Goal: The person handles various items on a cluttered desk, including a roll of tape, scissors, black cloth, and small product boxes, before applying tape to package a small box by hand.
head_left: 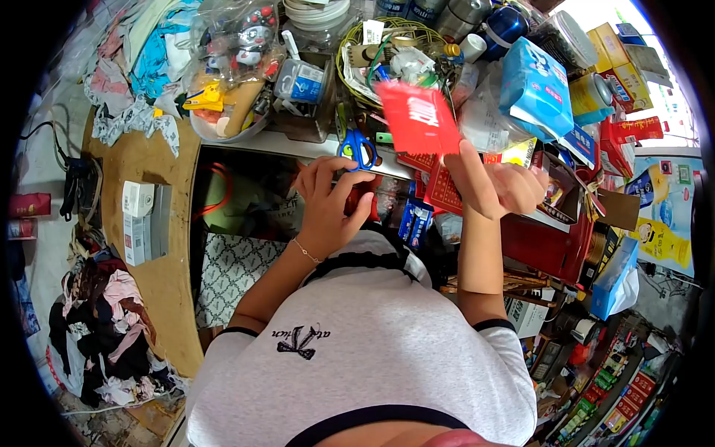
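Observation:
A red packet with white lettering is pinched at its lower right corner by my right hand, which holds it up over the cluttered shelf. My left hand hovers near the shelf's front edge, its fingers spread and curved, with nothing seen in its grasp. Blue-handled scissors lie just beyond my left fingertips. Behind the red packet stands a yellow wire basket of small items. Red patterned packets are below it, beside my right hand.
At the back right are a blue-and-white package and several jars and boxes. A bag of toys is at the back left. White boxes stand on the wooden board at left. A red drawer unit is at right.

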Demonstrator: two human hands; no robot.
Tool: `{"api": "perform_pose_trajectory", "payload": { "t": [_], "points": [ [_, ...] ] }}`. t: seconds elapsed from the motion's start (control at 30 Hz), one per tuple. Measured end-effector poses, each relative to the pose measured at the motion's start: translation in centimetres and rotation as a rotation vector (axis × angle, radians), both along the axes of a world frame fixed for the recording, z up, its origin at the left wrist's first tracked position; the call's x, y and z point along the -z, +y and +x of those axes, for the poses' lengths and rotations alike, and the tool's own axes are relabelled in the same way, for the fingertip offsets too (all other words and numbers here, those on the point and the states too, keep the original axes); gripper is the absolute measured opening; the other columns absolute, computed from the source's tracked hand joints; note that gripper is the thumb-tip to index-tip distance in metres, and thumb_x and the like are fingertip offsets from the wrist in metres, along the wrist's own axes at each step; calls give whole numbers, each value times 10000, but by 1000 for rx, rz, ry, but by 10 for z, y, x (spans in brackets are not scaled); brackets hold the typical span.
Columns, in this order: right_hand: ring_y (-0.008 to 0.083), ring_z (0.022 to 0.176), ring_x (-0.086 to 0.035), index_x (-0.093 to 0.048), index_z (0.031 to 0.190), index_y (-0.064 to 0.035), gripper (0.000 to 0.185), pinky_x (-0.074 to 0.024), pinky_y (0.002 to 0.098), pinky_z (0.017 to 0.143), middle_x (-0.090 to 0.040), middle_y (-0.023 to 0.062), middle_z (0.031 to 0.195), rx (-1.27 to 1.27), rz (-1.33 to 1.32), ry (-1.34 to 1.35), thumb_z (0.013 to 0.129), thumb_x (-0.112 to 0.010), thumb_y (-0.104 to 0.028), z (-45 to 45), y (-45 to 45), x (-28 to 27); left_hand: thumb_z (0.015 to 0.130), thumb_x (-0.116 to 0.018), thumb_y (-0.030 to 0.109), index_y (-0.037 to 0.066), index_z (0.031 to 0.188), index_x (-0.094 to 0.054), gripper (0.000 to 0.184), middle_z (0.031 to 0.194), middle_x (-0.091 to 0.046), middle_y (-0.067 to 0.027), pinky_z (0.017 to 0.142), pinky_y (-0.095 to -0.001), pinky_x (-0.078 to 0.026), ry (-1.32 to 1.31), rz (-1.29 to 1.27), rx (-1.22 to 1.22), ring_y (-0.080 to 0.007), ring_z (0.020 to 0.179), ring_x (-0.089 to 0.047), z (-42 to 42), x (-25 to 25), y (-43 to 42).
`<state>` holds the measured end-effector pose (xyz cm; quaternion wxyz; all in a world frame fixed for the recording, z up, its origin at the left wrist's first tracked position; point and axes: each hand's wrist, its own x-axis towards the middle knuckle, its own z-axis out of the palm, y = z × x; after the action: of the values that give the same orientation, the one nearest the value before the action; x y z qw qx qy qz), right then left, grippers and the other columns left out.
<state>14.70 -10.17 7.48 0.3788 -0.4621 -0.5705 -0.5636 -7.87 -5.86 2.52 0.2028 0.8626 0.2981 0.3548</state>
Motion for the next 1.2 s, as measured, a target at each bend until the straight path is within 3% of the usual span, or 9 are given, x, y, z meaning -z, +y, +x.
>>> {"api": "perform_pose_trajectory", "payload": {
  "t": [0.2,0.43,0.5,0.63,0.73,0.83,0.93,1.2],
  "points": [
    [79,802,-390,-703,855,-381,154,-287,296,919,-322,-56,867,-39,190,-28,717,-768,-362,-1,2,4,711,-685,106,147,1009,-645,304,1121,-513,-65,952,-402,-257,-1,2,3,-281,1102,-422,1,0,0],
    [101,814,-392,-697,872,-381,186,-278,303,924,-327,-53,860,-50,148,8,703,-772,-366,-4,0,5,714,-689,117,147,1005,-647,296,1103,-518,-64,949,-399,-257,0,-28,-15,-285,1102,-420,4,1,-1],
    [135,829,-398,-696,875,-366,169,-276,320,923,-334,-48,835,41,5,-16,718,-759,-371,1,-3,9,713,-692,121,147,999,-646,291,1108,-515,-63,945,-399,-257,-32,-22,-16,-284,1108,-416,6,1,3],
    [156,929,-405,-698,862,-334,297,-210,348,828,-535,-105,906,110,-184,98,605,-795,-220,11,30,-7,724,-694,156,161,991,-635,273,1127,-505,-41,930,-416,-255,-78,-38,-21,-270,1122,-403,7,2,4],
    [151,933,-437,-647,755,-312,185,-213,370,824,-536,-147,885,239,-262,22,637,-773,-246,5,57,-25,738,-691,174,167,999,-630,268,1121,-505,-24,916,-420,-254,-116,-46,-47,-259,1121,-401,4,3,5],
    [167,970,-472,-596,692,-251,114,-230,388,838,-557,-117,887,331,-391,-27,703,-709,-241,16,98,-47,749,-679,169,156,1024,-630,279,1137,-503,-51,945,-425,-250,-135,-66,-75,-289,1133,-398,-4,2,8],
    [206,994,-486,-656,755,-201,55,-274,453,853,-586,-73,913,388,-465,-26,741,-686,-245,34,131,-54,757,-676,173,157,1030,-629,277,1135,-503,-54,945,-422,-250,-137,-66,-104,-292,1134,-397,-11,5,13],
    [248,1098,-472,-708,867,-225,144,-286,516,937,-628,-43,995,635,-682,-3,785,-669,-337,63,182,-17,767,-674,180,156,1031,-626,270,1143,-499,-58,948,-421,-244,-147,-68,-128,-292,1146,-393,-26,5,20]
  ]
}}
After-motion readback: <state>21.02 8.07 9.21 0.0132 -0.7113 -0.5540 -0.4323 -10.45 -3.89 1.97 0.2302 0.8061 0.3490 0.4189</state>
